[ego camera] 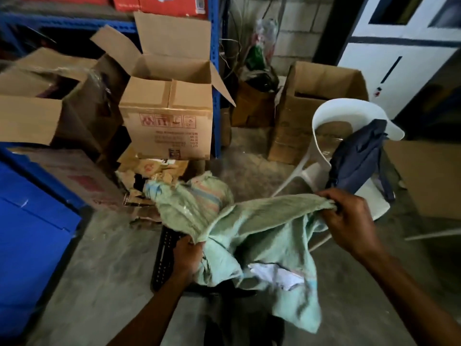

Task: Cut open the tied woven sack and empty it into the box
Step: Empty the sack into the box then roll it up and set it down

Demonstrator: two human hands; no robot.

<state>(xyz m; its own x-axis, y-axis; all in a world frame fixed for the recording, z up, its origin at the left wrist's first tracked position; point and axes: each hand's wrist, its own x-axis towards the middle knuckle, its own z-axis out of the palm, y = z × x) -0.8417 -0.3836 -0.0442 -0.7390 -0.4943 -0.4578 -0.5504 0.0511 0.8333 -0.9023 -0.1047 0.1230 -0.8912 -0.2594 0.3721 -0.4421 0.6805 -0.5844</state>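
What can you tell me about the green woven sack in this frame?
The woven sack is pale green, thin, crumpled and slack, with faded pink and blue stripes on its far bunched end. The right hand grips one edge and lifts it; the left hand grips the lower left part. It hangs over a black perforated crate on the concrete floor. A white patch, perhaps paper, shows near its lower fold.

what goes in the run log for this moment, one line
left hand: grips sack | right hand: grips sack edge | sack: slack, lifted over black crate
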